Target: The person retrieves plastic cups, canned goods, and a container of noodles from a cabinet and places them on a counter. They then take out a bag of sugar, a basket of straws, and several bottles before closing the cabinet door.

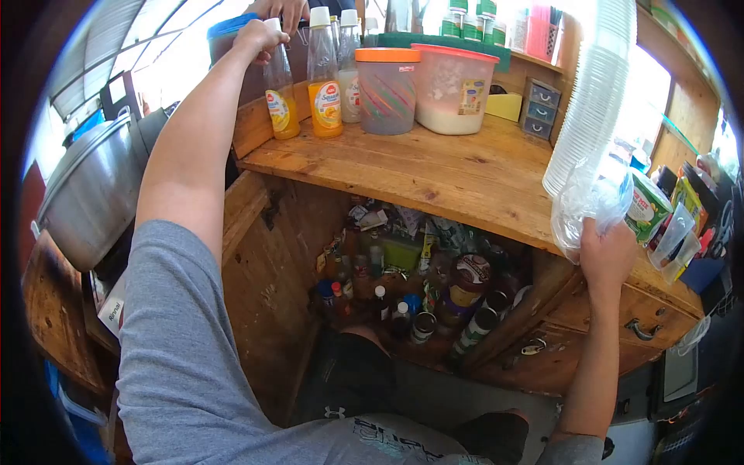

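My left hand (261,40) is closed round the white-capped neck of a syrup bottle (282,112) with orange liquid at the bottom, at the left end of the wooden counter (434,167). Right beside it, another person's hand (280,9) reaches in from the top edge. A second orange syrup bottle (325,107) and a bottle with pale liquid (350,93) stand close by. On the right, my right hand (605,252) grips the bunched plastic wrap at the lower end of a tall stack of clear plastic cups (593,93), which leans upright.
An orange-lidded container (387,91) and a pink-lidded tub of white powder (456,91) stand behind. Below, an open cabinet holds several jars and bottles (401,318). A large metal pot (85,186) is at left. Small drawers (540,107) and a green-labelled tub (645,205) sit at right.
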The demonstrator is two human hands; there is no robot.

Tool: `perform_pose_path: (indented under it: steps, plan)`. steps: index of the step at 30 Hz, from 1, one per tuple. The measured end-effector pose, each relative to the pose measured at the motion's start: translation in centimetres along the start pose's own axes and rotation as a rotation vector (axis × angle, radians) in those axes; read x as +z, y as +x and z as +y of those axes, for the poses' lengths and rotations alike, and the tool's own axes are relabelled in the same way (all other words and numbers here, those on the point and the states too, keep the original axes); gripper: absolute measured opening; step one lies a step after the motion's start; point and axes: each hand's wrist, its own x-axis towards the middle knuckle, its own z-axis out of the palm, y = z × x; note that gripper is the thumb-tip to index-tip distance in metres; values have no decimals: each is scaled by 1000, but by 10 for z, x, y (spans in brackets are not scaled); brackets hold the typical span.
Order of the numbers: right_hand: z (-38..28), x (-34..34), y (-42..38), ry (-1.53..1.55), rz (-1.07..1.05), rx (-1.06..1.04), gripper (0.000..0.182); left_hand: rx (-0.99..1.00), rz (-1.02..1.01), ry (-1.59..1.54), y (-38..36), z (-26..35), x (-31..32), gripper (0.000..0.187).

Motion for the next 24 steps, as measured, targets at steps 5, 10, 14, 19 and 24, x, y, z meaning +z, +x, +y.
perform_pose_path:
  steps: [5,10,14,19,24]
  plan:
    - [-3,-2,-1,50,11,-38,40,-66,-126,-2,-9,-6,6,48]
    - [-1,0,1,17,13,-41,44,5,219,78,-52,-6,-7,50]
    - [3,2,4,-64,12,-21,49,153,582,-103,-165,-1,-18,73]
    - [4,6,6,-64,34,8,53,213,599,-810,-350,-41,35,15]
    - [21,12,11,-166,53,-55,55,-91,0,-496,-429,-208,224,19]
